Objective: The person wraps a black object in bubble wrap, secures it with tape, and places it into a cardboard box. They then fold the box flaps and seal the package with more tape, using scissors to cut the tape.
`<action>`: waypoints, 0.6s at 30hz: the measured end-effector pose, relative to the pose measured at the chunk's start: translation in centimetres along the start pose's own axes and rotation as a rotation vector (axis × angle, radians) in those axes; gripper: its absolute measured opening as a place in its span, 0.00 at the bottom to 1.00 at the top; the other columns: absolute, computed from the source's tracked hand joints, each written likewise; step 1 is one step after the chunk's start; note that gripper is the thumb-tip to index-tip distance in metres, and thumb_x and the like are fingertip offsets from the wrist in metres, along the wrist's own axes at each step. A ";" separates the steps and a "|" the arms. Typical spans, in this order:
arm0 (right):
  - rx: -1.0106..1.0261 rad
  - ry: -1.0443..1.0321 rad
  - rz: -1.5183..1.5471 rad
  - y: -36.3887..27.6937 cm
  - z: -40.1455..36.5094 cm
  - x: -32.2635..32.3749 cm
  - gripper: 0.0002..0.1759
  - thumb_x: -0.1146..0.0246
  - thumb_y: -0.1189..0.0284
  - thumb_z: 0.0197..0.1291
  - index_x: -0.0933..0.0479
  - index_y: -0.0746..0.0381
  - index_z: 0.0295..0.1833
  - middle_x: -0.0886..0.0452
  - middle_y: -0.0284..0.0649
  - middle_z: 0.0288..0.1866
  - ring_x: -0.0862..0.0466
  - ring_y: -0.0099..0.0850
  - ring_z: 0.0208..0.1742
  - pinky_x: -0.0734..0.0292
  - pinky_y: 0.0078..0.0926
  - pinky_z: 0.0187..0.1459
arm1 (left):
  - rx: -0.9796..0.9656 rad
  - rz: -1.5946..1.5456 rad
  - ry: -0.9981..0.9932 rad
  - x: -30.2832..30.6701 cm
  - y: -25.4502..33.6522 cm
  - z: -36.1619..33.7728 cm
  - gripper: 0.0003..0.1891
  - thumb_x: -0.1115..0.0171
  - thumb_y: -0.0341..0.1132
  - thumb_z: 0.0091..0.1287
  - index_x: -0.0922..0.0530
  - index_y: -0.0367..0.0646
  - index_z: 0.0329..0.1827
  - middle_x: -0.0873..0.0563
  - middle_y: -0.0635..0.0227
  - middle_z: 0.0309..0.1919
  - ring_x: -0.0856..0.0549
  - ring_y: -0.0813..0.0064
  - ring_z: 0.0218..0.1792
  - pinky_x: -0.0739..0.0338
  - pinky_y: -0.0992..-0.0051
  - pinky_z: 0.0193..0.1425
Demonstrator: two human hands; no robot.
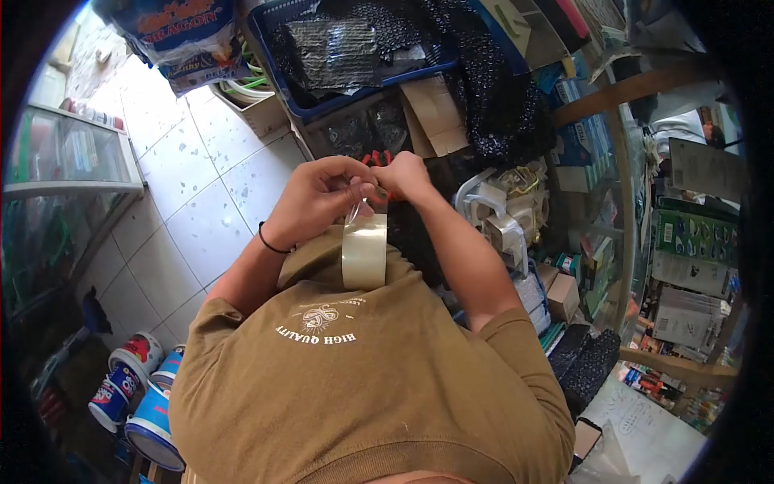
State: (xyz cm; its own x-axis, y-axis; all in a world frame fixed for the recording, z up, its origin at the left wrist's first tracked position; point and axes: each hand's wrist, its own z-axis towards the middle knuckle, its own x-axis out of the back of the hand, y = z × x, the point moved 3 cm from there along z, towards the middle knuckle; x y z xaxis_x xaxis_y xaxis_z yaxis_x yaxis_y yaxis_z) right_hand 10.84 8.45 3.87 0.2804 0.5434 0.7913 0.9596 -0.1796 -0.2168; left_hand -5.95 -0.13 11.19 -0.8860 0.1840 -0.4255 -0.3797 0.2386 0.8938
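My left hand [316, 194], with a black band at its wrist, is closed with thumb and fingertips pinched at the upper end of a roll of clear tape [364, 256]. The roll lies against the lap of the brown shirt. Close beside it, my right hand [401, 175] has its fingers curled in at a red object [376, 159], which shows only in part between and behind the hands. What the right fingertips grip is hidden.
Ahead stands a blue tray [302, 109] with black bubble wrap [493, 113], and an open cardboard box [435, 115] beside it. White plastic-wrapped fittings [505, 222] lie at the right. Paint buckets [153, 423] stand at the lower left, near a glass case [68, 149].
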 end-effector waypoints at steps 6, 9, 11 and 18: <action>0.169 -0.352 0.767 5.2 -4.2 2.1 0.14 0.36 0.68 0.48 0.24 0.68 0.37 0.21 0.39 0.27 0.18 0.29 0.28 0.23 0.24 0.32 | 0.068 0.132 -0.093 -0.3 -0.5 1.3 0.06 0.38 0.28 0.64 0.21 0.33 0.40 0.18 0.71 0.25 0.19 0.85 0.28 0.25 0.84 0.31; 0.378 -0.342 0.886 5.7 -8.1 4.6 0.12 0.37 0.78 0.51 0.28 0.66 0.42 0.25 0.34 0.29 0.18 0.26 0.33 0.22 0.23 0.36 | 0.117 0.146 -0.112 -1.1 -0.1 1.8 0.07 0.38 0.28 0.63 0.21 0.33 0.39 0.18 0.70 0.24 0.18 0.84 0.28 0.25 0.83 0.31; 0.400 -0.284 1.033 6.6 -10.2 5.2 0.13 0.36 0.80 0.51 0.28 0.66 0.43 0.25 0.35 0.32 0.18 0.27 0.35 0.22 0.24 0.38 | 0.153 0.187 -0.137 -1.5 -0.6 2.3 0.09 0.38 0.28 0.63 0.21 0.31 0.42 0.18 0.69 0.26 0.18 0.83 0.27 0.24 0.82 0.31; 0.415 -0.176 1.149 10.1 -15.5 6.9 0.19 0.34 0.83 0.50 0.30 0.64 0.49 0.27 0.35 0.37 0.20 0.24 0.37 0.22 0.23 0.40 | 0.178 0.246 -0.272 -2.6 -0.3 3.1 0.12 0.39 0.31 0.66 0.22 0.34 0.49 0.17 0.68 0.31 0.16 0.82 0.31 0.22 0.83 0.35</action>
State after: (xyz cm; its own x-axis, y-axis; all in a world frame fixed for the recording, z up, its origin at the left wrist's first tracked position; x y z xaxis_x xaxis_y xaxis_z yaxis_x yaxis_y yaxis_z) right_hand 22.06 -2.34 16.06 0.9346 0.3508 -0.0586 0.0805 -0.3690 -0.9260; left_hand -2.68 2.29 11.65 -0.8329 0.4961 -0.2452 -0.0921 0.3126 0.9454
